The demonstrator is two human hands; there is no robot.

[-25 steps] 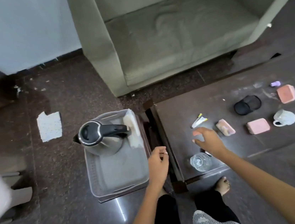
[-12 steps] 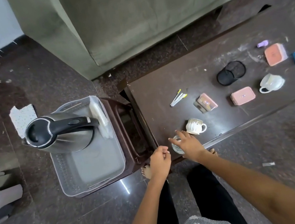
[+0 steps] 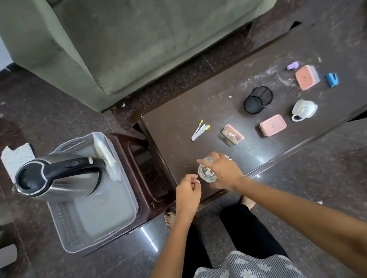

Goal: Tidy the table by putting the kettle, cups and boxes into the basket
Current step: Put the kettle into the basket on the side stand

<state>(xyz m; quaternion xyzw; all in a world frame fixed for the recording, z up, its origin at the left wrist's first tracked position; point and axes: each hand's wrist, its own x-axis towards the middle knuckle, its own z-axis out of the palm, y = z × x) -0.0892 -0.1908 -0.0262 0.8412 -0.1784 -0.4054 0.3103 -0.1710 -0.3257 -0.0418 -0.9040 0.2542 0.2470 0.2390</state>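
The right hand (image 3: 225, 173) reaches down over the near left corner of the dark brown tabletop (image 3: 263, 78), its grip closed from above around the rim of a small clear glass cup (image 3: 206, 172). Fingers curl over the far side of the glass and the thumb lies along its left edge; the base seems to rest on the tabletop, though the hand hides most of it. Just left of that grip the left hand (image 3: 188, 192) hovers over the tabletop's edge with fingers curled loosely together, holding nothing.

Well to the left of both hands a grey perforated plastic basket (image 3: 79, 223) sits on a dark brown plastic stool (image 3: 139, 167). Inside, at its far end, stands the stainless steel kettle with black lid and handle (image 3: 57, 177), and a white folded packet (image 3: 105, 153) leans against the far right wall.

Beyond the right grip lie the other things: a transparent rectangular box with a pink lid (image 3: 231, 134) close by, a flat pink box (image 3: 272, 125) farther right, then a white cup (image 3: 302, 110) tipped on its side. Farther still are a black mesh pen holder (image 3: 257, 99) on its side and a peach and lilac box (image 3: 306, 77). A few white pens with yellow tips (image 3: 200, 130) lie beyond and slightly left of the grip.
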